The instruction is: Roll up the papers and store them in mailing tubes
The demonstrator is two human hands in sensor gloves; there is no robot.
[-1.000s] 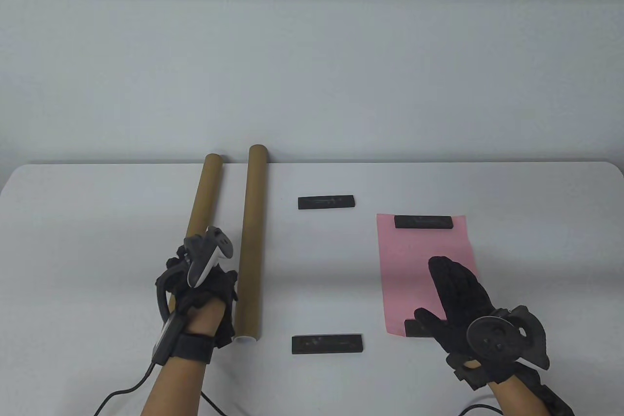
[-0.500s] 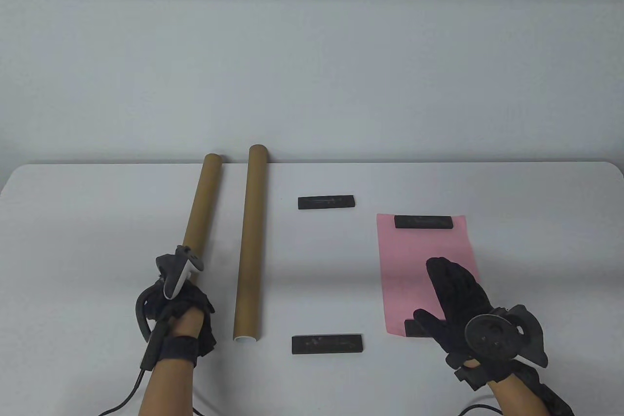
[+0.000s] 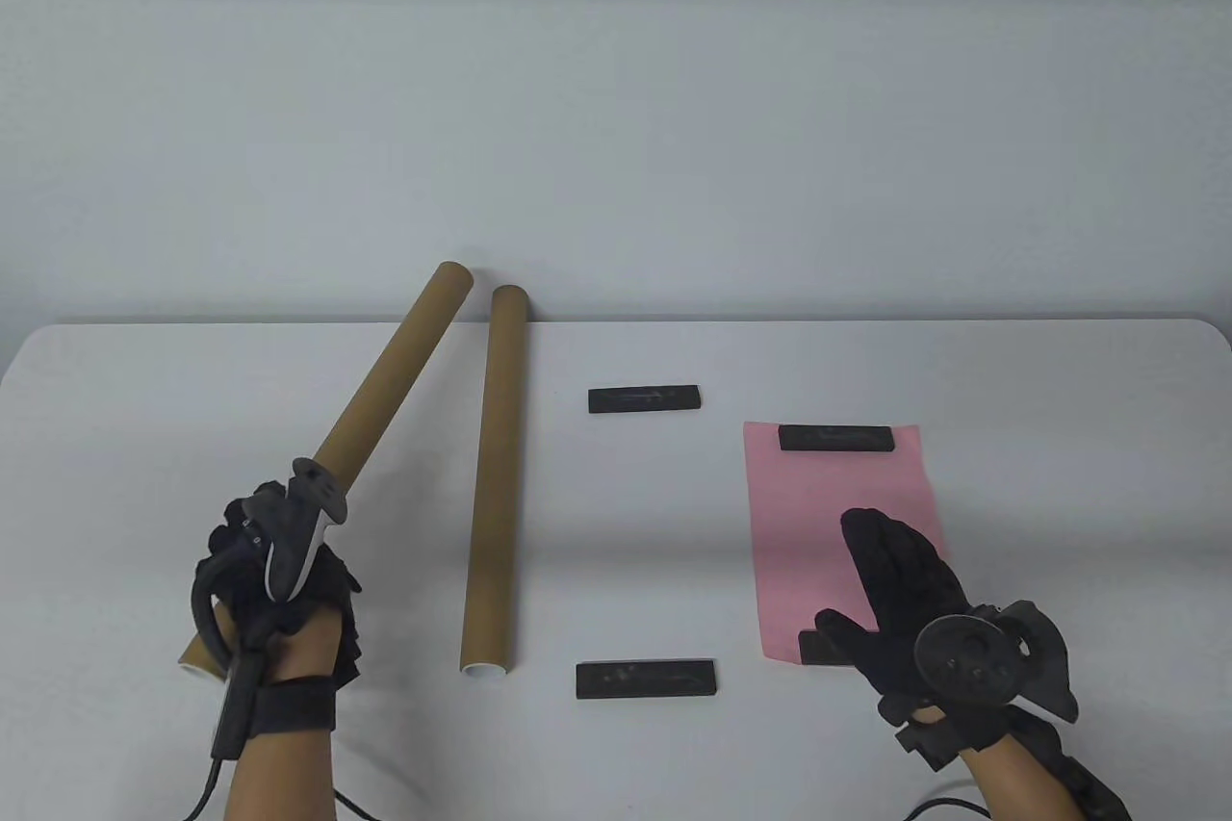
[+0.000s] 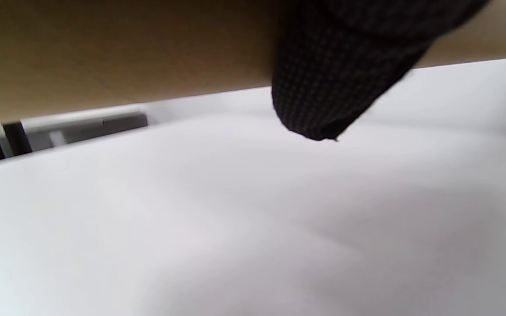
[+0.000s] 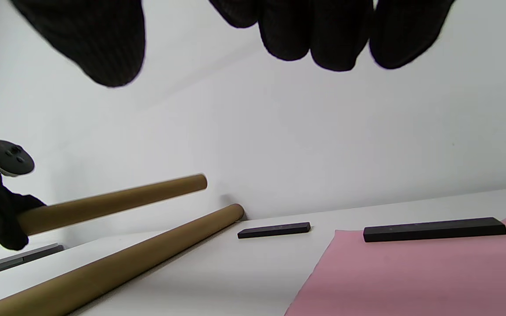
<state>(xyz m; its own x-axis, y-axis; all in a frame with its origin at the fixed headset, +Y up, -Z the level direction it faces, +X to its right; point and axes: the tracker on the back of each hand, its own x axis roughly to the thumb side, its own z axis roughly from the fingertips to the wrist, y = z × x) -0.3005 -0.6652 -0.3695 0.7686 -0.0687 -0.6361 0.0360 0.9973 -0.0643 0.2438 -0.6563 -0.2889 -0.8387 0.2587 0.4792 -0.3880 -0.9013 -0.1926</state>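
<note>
At about eight o'clock on the worktop [image 3: 115,436], my left hand [image 3: 279,585] grips one cardboard tube [image 3: 385,369] near its near end, fingers clamped around it. That tube is tilted, its far end raised off the surface and pointing toward one o'clock; the right wrist view shows it clear of the worktop. From the left wrist view I see only the tube's brown wall and one gloved fingertip [image 4: 323,96] against it.

Just to the right lies the second tube [image 3: 493,474], flat on the worktop, running from six to twelve o'clock, its white-rimmed near end toward me.

Over at four o'clock the pink paper [image 3: 828,513] lies flat. My right hand [image 3: 900,604] rests on its near part, fingers [image 5: 323,35] stretched out side by side and the thumb spread apart, gripping nothing. One black bar [image 3: 837,438] sits across the paper's far edge; another black bar [image 3: 818,646] at its near edge is partly hidden under my thumb.

Two more black bars lie on bare worktop between tube and paper, one far [image 3: 644,399], one near [image 3: 646,679].
</note>
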